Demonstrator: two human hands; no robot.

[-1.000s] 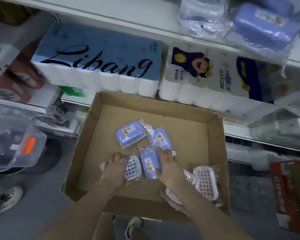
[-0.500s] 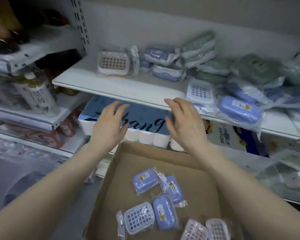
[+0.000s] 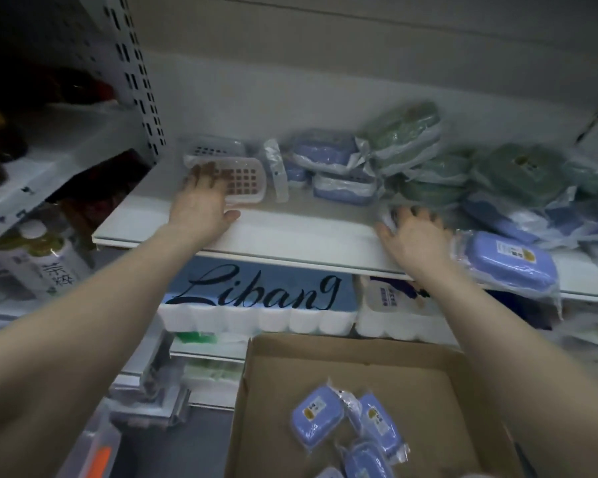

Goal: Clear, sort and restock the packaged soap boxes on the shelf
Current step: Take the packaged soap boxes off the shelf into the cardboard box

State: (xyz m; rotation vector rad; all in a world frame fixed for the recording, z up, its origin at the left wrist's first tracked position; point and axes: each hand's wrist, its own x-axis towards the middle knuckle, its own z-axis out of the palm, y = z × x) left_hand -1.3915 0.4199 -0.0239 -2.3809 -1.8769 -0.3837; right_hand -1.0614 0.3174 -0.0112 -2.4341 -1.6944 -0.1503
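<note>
My left hand (image 3: 204, 198) flat-fingered on white grid-top film-wrapped soap box (image 3: 244, 182), right hand (image 3: 415, 232) splayed, empty, on white shelf (image 3: 308, 232) — probably light, rigid, slick film; I'd pinch long sides.

We see our two arms uncovered over all their visible length. The left forearm (image 3: 94, 305) comes in from 8 o'clock and the right forearm (image 3: 497, 339) from 4 o'clock. The left hand (image 3: 201, 205) and right hand (image 3: 416, 238) are bare too. The right hand's fingertips (image 3: 411, 211) look dark; polish or shadow, we cannot tell through the blur.
</note>
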